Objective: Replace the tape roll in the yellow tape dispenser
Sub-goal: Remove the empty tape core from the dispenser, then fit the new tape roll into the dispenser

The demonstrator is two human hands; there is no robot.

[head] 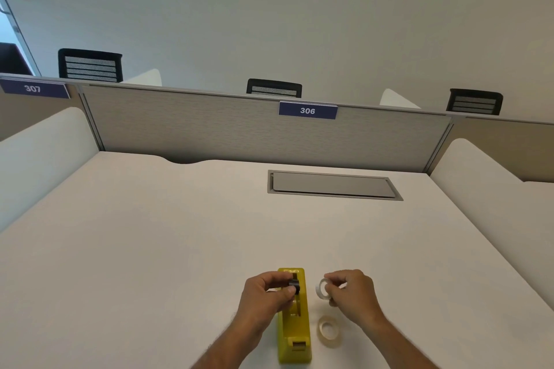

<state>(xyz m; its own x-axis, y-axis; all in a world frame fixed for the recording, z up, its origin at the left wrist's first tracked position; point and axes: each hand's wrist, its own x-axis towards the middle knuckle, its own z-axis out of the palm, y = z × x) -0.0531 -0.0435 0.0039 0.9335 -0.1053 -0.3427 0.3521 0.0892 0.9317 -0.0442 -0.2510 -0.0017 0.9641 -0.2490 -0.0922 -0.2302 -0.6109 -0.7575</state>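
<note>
The yellow tape dispenser (295, 335) lies lengthwise on the white desk near the front edge, its roll slot open on top. My left hand (266, 293) hovers over the dispenser's far end and pinches a small black spool core (294, 284) between thumb and fingers. Just right of the dispenser, my right hand (350, 293) holds a thin white tape ring (322, 289) upright by its rim. A second, pale clear tape roll (329, 331) lies flat on the desk beside the dispenser's near half.
A grey recessed cable hatch (332, 186) sits in the desk further back. A grey partition (209, 126) with a "306" label closes the far side, and white side dividers (479, 177) flank the desk. Black chairs stand beyond the partition.
</note>
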